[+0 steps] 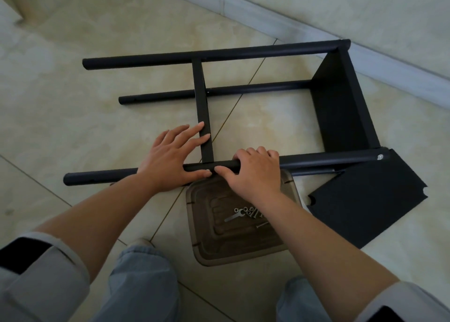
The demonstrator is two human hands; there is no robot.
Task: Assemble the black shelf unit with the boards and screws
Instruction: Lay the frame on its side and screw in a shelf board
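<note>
Right hand point(253, 173) fingers curl over the near pole point(316, 159); left hand point(170, 156) fingers lie flat against the middle board point(202, 107).

The shelf frame point(219, 97) is laid on its side on the floor point(73, 117), its poles running left to right. One board point(341, 107) is set between the poles at the right end, and a second board point(203, 112) stands edge-on nearer the middle. In front of the nearest pole point(102, 176) a tray point(233, 246) is placed, with screws point(252, 212) and a wrench point(235, 215) in it. A loose board point(365, 200) lies flat to the right of the tray. A skirting point(267, 17) runs behind the frame.
</note>
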